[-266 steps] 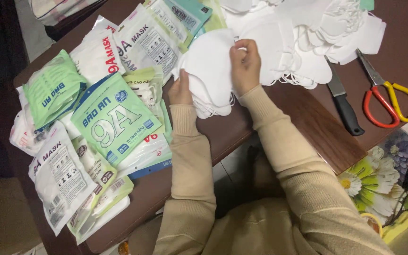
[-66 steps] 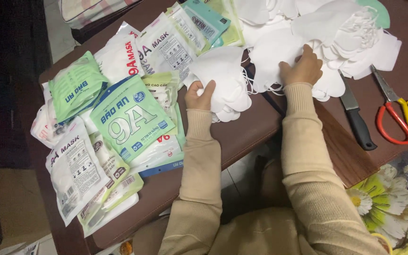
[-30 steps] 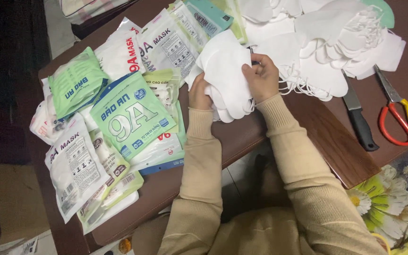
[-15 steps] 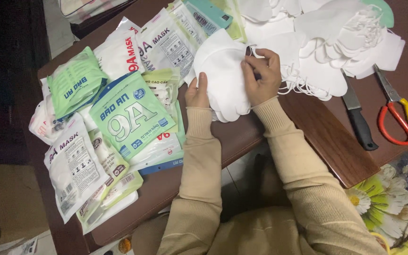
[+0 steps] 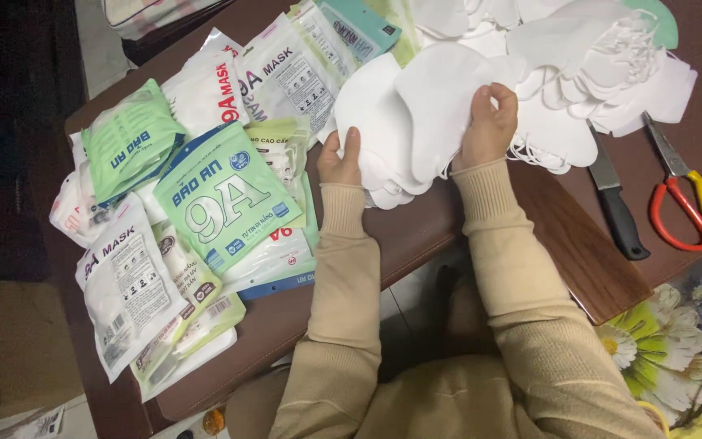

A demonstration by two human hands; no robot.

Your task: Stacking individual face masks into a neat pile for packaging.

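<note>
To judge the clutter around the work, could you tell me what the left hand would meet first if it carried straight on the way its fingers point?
The left hand already touches the stack of white masks, so probably that stack.

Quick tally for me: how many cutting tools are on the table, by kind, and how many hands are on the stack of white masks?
Scissors, red and yellow handles: 1
Knife, black handle: 1
Hands on the white mask stack: 2, left hand and right hand
Total: 2 tools, 2 hands
</note>
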